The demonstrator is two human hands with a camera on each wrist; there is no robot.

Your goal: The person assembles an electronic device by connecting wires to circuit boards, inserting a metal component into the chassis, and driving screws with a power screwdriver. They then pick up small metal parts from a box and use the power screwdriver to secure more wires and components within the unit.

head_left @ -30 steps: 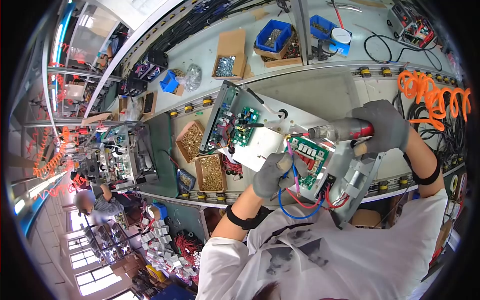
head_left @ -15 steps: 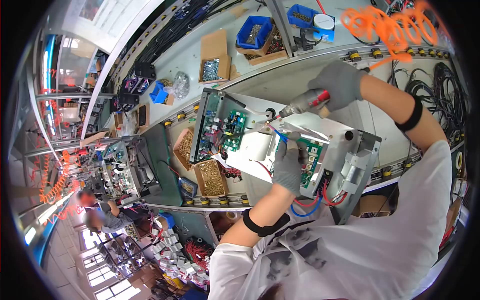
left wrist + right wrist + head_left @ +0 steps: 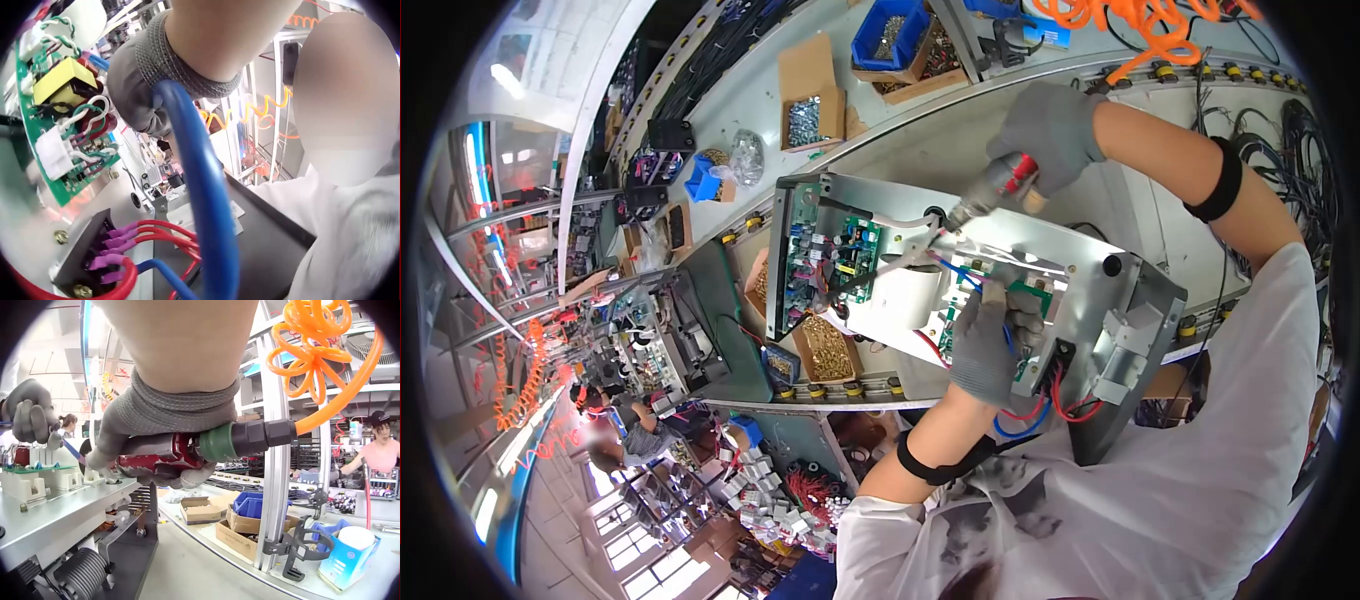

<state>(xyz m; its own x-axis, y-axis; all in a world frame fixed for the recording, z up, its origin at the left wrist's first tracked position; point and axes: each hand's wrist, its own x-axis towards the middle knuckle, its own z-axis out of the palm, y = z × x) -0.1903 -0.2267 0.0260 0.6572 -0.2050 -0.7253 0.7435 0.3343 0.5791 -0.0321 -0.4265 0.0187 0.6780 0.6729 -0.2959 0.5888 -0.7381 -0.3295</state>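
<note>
My gloved right hand [image 3: 1050, 140] grips a red and grey air screwdriver [image 3: 165, 453], its tip pointing down-left toward the far side of an open metal chassis [image 3: 1100, 290]. From the tool's green fitting runs an orange hose [image 3: 344, 403]. My gloved left hand [image 3: 990, 345] pinches a blue wire [image 3: 955, 268] over the chassis, its end close to the tool tip. In the left wrist view the blue wire [image 3: 203, 187] crosses in front of that hand. Green circuit boards [image 3: 855, 265], a white cylinder [image 3: 905, 295] and a black terminal block [image 3: 84, 256] with red wires sit in the chassis.
Boxes of brass screws [image 3: 828, 350] stand left of the chassis. Across the rail are a carton of screws [image 3: 808, 120], blue bins [image 3: 890, 35] and an upright metal post [image 3: 275, 506]. Black cables [image 3: 1290, 170] lie at the right. Other people work farther off.
My right hand has carried the screwdriver leftward, bringing its tip near the wire end. My left hand has moved right and forward over the board with the blue wire.
</note>
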